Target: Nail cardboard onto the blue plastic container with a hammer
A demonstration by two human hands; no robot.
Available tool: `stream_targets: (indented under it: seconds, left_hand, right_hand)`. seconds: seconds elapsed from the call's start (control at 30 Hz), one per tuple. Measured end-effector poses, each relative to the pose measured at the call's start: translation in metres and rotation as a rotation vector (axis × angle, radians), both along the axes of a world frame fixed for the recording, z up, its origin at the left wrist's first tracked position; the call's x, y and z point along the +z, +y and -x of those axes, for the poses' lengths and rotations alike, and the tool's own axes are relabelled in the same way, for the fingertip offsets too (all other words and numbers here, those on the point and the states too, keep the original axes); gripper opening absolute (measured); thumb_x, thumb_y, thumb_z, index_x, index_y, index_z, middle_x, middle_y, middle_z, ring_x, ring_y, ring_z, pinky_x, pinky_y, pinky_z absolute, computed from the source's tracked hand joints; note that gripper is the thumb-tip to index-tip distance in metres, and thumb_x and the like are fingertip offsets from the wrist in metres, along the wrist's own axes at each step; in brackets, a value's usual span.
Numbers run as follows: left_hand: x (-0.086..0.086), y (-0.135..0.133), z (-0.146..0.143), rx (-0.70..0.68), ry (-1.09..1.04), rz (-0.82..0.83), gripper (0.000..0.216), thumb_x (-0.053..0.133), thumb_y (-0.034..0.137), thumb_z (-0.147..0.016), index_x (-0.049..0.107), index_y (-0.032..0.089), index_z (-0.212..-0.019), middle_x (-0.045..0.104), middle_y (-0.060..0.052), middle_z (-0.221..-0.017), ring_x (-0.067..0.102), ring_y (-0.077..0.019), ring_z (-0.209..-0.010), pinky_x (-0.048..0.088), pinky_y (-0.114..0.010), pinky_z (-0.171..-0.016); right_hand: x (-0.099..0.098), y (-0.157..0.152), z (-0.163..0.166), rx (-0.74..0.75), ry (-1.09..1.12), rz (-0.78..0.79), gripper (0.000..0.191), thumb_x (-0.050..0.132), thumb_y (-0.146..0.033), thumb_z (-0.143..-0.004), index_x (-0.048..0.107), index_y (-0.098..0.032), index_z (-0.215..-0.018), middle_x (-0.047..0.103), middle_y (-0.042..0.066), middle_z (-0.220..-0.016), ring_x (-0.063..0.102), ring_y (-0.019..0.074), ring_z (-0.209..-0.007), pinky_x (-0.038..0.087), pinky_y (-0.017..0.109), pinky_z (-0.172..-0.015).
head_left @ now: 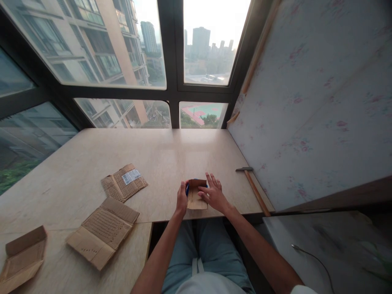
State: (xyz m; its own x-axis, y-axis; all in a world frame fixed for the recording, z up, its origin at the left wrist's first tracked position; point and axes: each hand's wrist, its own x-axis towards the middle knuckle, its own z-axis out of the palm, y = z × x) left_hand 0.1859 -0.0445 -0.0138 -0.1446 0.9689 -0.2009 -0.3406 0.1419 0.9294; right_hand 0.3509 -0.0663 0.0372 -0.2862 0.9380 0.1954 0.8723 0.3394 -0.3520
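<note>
A small folded piece of brown cardboard (196, 199) lies near the front edge of the counter, its far flap bent up. Along its left side my left hand (181, 199) is closed, gripping the edge. Bits of something blue (187, 188) show at both sides of the cardboard; what it is stays mostly hidden. My right hand (213, 193) has its fingers spread, some of them resting on the cardboard's right part.
To the left lie a cardboard piece with a white label (131, 176), a larger creased cardboard sheet (104, 228) and another folded cardboard piece (26, 255). A wooden-handled hammer (256, 192) lies along the right wall. A cable (312, 255) rests at lower right. Windows (176, 92) border the counter's back.
</note>
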Motion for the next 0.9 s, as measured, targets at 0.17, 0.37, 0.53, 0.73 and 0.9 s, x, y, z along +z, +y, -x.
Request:
stream_targets:
  seconds: [0.17, 0.37, 0.53, 0.73, 0.9]
  left_hand:
    - [0.002, -0.013, 0.007, -0.048, 0.105, -0.025, 0.054, 0.062, 0.054, -0.082, 0.063, 0.015, -0.12, 0.059, -0.014, -0.135, 0.051, -0.0279, -0.13, 0.034, -0.042, -0.113]
    - [0.003, -0.029, 0.019, -0.171, 0.218, -0.018, 0.075, 0.078, 0.041, -0.07, 0.05, 0.017, -0.136, 0.042, -0.016, -0.15, 0.034, -0.0309, -0.142, 0.022, -0.045, -0.119]
    - [0.008, -0.039, 0.024, -0.247, 0.267, -0.023, 0.086, 0.077, 0.047, -0.07, 0.042, 0.018, -0.142, 0.034, -0.017, -0.155, 0.028, -0.0333, -0.145, 0.022, -0.05, -0.119]
    - [0.019, -0.055, 0.026, -0.276, 0.213, -0.036, 0.076, 0.053, 0.061, -0.086, 0.037, 0.018, -0.146, 0.031, -0.015, -0.157, 0.026, -0.0313, -0.146, 0.024, -0.046, -0.119]
    - [0.009, -0.066, 0.026, -0.364, 0.301, -0.144, 0.092, 0.068, 0.051, -0.079, 0.023, 0.021, -0.152, 0.024, -0.015, -0.159, 0.024, -0.0343, -0.146, 0.025, -0.05, -0.118]
  right_hand:
    - [0.003, 0.007, -0.004, -0.011, 0.026, -0.11, 0.031, 0.059, -0.033, -0.092, 0.069, -0.028, -0.121, 0.022, 0.012, -0.161, 0.017, 0.0337, -0.147, 0.024, 0.055, -0.111]
    - [0.003, 0.024, -0.005, 0.085, 0.269, -0.09, 0.041, 0.057, -0.014, -0.086, 0.06, -0.021, -0.127, 0.062, 0.013, -0.13, 0.055, 0.0257, -0.122, 0.042, 0.045, -0.103]
    - [0.004, 0.041, -0.003, 0.043, 0.373, -0.033, 0.037, 0.054, -0.008, -0.084, 0.064, -0.02, -0.117, 0.071, 0.007, -0.098, 0.065, 0.0209, -0.095, 0.049, 0.038, -0.092]
    - [0.008, 0.049, -0.003, -0.014, 0.42, 0.022, 0.026, 0.051, -0.008, -0.085, 0.07, -0.022, -0.095, 0.071, 0.005, -0.094, 0.065, 0.0185, -0.086, 0.05, 0.032, -0.079]
    - [0.011, 0.048, -0.006, -0.041, 0.452, 0.05, 0.024, 0.05, -0.008, -0.083, 0.07, -0.022, -0.087, 0.068, 0.006, -0.091, 0.062, 0.0191, -0.084, 0.047, 0.032, -0.08]
